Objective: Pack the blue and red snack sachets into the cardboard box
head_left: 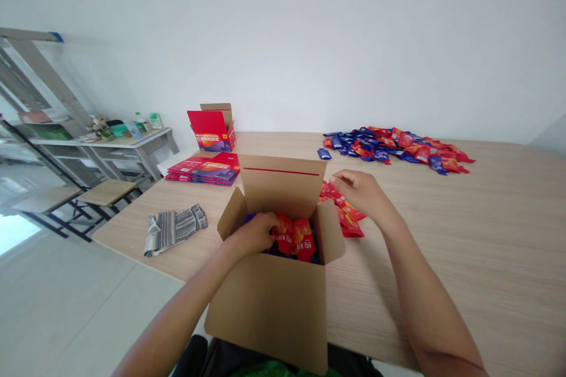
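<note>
Glossy red packets (350, 227) lie right of open brown cardboard box (274, 300), nearer the right hand (360, 188); left hand (256, 234) inside. Both curled, can't tell grip.

"What does the left hand (260, 232) hide?"
"Part of the sachets (304, 238) in the open box (269, 300); its grip is unclear."
"And the red pile (349, 221)?"
"Partly behind 1 side flap (331, 232)."
"Cut off?"
"2 forearms (177, 312) at the bottom, the metal frame (48, 70) at the left."
"Small print on the upright carton (214, 136)?"
"Too small to read."
</note>
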A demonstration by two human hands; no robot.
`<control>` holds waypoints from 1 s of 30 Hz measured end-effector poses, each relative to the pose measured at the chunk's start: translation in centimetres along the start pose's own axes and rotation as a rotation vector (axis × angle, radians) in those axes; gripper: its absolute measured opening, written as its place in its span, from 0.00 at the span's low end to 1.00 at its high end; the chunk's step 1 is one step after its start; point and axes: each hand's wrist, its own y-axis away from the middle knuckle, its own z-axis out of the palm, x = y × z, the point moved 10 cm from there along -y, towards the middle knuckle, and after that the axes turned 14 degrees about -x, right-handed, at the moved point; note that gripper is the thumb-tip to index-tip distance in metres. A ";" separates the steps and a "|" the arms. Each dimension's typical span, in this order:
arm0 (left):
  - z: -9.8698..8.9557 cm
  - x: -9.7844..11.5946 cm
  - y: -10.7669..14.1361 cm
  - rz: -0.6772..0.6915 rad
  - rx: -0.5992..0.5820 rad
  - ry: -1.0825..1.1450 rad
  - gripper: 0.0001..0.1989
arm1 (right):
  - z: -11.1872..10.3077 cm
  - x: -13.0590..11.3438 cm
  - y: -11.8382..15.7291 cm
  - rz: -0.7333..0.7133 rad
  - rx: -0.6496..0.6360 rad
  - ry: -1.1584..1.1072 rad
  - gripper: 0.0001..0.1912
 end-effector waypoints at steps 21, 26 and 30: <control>3.9 4.2 0.4 0.068 -0.510 0.000 0.29 | 6.7 12.0 -1.8 0.546 -0.522 0.441 0.20; 3.6 3.5 -0.3 -0.026 -0.538 -0.101 0.30 | 8.6 15.3 -2.2 0.643 -0.586 0.429 0.28; 3.3 4.4 -1.2 0.085 -0.482 -0.057 0.22 | 9.3 17.0 -2.3 0.666 -0.587 0.400 0.33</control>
